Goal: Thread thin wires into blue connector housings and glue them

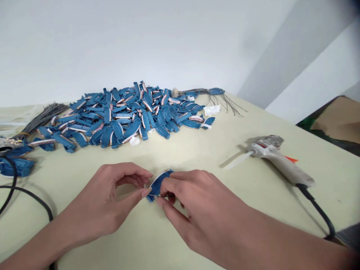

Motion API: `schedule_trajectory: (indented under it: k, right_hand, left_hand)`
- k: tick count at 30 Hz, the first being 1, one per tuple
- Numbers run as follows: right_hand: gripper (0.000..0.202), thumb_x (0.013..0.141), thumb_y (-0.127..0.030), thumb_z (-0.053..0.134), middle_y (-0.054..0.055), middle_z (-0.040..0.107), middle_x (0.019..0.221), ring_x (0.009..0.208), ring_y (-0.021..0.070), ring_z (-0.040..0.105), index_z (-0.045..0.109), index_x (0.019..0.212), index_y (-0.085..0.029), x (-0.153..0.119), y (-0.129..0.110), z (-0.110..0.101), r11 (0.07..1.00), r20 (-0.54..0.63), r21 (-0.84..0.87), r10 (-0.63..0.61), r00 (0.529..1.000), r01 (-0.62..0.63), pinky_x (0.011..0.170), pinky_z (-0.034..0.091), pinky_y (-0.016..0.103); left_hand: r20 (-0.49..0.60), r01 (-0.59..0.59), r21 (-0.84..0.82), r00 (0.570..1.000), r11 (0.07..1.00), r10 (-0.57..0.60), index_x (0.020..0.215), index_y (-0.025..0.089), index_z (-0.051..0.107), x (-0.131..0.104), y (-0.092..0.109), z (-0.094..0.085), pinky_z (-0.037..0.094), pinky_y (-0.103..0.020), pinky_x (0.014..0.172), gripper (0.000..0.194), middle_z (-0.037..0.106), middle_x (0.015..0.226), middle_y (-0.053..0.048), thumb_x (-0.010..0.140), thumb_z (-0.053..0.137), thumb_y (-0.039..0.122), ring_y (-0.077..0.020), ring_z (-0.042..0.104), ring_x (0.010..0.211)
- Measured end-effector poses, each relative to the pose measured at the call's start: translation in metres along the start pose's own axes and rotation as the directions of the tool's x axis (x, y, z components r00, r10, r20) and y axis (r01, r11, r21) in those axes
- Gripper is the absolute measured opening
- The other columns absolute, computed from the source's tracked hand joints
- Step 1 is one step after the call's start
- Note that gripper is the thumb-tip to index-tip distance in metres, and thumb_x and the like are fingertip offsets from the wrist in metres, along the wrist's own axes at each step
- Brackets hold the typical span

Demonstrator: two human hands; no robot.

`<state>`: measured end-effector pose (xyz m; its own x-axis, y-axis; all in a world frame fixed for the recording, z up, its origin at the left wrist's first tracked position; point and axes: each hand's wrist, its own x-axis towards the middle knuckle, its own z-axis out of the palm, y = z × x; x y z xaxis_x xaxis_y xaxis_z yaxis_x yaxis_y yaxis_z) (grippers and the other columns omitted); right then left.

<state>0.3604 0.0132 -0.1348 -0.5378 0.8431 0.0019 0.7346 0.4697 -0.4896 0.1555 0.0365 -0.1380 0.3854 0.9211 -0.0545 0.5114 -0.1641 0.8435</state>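
A curved blue plastic piece (158, 183) with a pale rim is held a little above the table, between both hands. My left hand (112, 198) pinches its left end between thumb and fingers. My right hand (194, 198) covers its right side, fingers curled, gripping a thin dark wire (168, 196) that runs across the lower end of the piece. The rest of the wire is hidden behind my right fingers. Beyond the hands lies a big heap of similar blue pieces (132, 112), some with red lettering on a white edge.
A glue gun (281, 161) lies at the right, its black cable (317, 206) trailing off the edge. Wire bundles (49, 114) lie at the left, with more thin wires (225, 101) behind. Crumpled white scraps (211, 110) sit near the heap. A black cord (33, 195) loops at the left.
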Motion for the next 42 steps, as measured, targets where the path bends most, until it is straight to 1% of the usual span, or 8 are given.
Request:
schedule_trajectory:
  k: [3, 7, 10, 16, 22, 27, 34, 42]
  right_hand:
    - [0.016, 0.093, -0.019, 0.052, 0.002, 0.067, 0.080, 0.076, 0.0210, 0.063, 0.063, 0.081, -0.021, -0.001, -0.003, -0.004, 0.995, 0.031, -0.092, -0.028, 0.999, 0.030, 0.070, 0.039, 0.036]
    - [0.014, 0.089, -0.013, 0.056, 0.005, 0.068, 0.080, 0.079, 0.0220, 0.064, 0.065, 0.080, -0.020, -0.006, -0.004, -0.004, 0.987, 0.014, -0.155, -0.033, 0.999, 0.034, 0.071, 0.040, 0.035]
    - [0.014, 0.090, -0.013, 0.055, 0.005, 0.068, 0.084, 0.081, 0.0212, 0.064, 0.066, 0.085, -0.020, -0.010, -0.005, -0.002, 0.990, -0.004, -0.134, -0.039, 0.999, 0.038, 0.072, 0.042, 0.034]
    - [0.016, 0.091, -0.012, 0.052, 0.005, 0.067, 0.084, 0.078, 0.0183, 0.063, 0.065, 0.085, -0.019, -0.013, -0.005, 0.002, 0.997, 0.003, -0.045, -0.058, 0.998, 0.058, 0.072, 0.043, 0.031]
    - [0.016, 0.090, -0.012, 0.053, 0.001, 0.064, 0.076, 0.069, 0.0147, 0.057, 0.060, 0.078, -0.018, -0.011, -0.004, 0.001, 0.994, 0.001, 0.029, -0.102, 0.995, 0.102, 0.067, 0.042, 0.028]
    - [0.014, 0.089, -0.014, 0.058, -0.001, 0.063, 0.074, 0.065, 0.0120, 0.055, 0.070, 0.084, -0.019, 0.000, -0.003, -0.021, 0.982, -0.069, 0.061, -0.177, 0.982, 0.181, 0.064, 0.042, 0.027]
    - [0.022, 0.093, -0.010, 0.058, 0.005, 0.068, 0.096, 0.087, 0.0176, 0.065, 0.076, 0.103, -0.017, 0.029, 0.007, -0.037, 0.940, 0.154, -0.047, -0.328, 0.932, 0.338, 0.084, 0.050, 0.031]
    - [0.023, 0.090, -0.007, 0.060, 0.006, 0.068, 0.099, 0.091, 0.0199, 0.065, 0.075, 0.106, -0.016, 0.038, 0.018, -0.035, 0.898, 0.249, -0.079, -0.403, 0.881, 0.434, 0.085, 0.050, 0.033]
  left_hand:
    - [0.088, -0.017, -0.010, 0.996, 1.000, 0.018, 0.105, 0.022, 0.070, 0.001, -0.002, -0.008, 0.059, -0.032, 0.084, 0.028, 0.076, 0.097, -0.003, 0.081, 0.065, 0.036, -0.0197, 0.072, 0.090]
    - [0.247, -0.020, 0.034, 0.969, 0.999, 0.011, 0.124, 0.028, 0.063, 0.002, -0.006, -0.018, 0.055, -0.034, 0.093, 0.053, 0.071, 0.110, -0.001, 0.073, 0.076, 0.028, -0.0187, 0.067, 0.100]
    - [0.233, -0.060, 0.046, 0.971, 0.997, 0.047, 0.122, 0.030, 0.064, 0.003, -0.009, -0.020, 0.055, -0.030, 0.084, 0.054, 0.069, 0.102, 0.002, 0.070, 0.079, 0.028, -0.0167, 0.064, 0.090]
    - [0.231, -0.165, 0.139, 0.964, 0.976, 0.130, 0.101, 0.027, 0.073, 0.006, -0.007, -0.014, 0.051, -0.027, 0.071, 0.026, 0.068, 0.086, 0.002, 0.076, 0.076, 0.028, -0.0156, 0.061, 0.078]
    - [0.213, -0.093, 0.074, 0.974, 0.993, 0.075, 0.094, 0.024, 0.073, 0.007, -0.007, -0.014, 0.052, -0.026, 0.070, 0.023, 0.071, 0.086, 0.002, 0.072, 0.078, 0.028, -0.0154, 0.064, 0.077]
    - [0.230, -0.034, 0.038, 0.973, 0.999, 0.024, 0.088, 0.021, 0.071, 0.009, -0.009, -0.017, 0.053, -0.025, 0.068, 0.023, 0.071, 0.081, 0.002, 0.069, 0.082, 0.030, -0.0148, 0.065, 0.074]
    - [0.247, 0.017, -0.017, 0.969, 1.000, -0.012, 0.080, 0.020, 0.068, 0.013, -0.014, -0.016, 0.052, -0.024, 0.064, 0.027, 0.069, 0.076, 0.002, 0.067, 0.087, 0.033, -0.0146, 0.064, 0.070]
    - [0.245, 0.021, -0.070, 0.970, 0.997, -0.003, 0.085, 0.020, 0.066, 0.015, -0.014, -0.015, 0.053, -0.028, 0.068, 0.027, 0.066, 0.074, 0.003, 0.070, 0.085, 0.032, -0.0143, 0.062, 0.069]
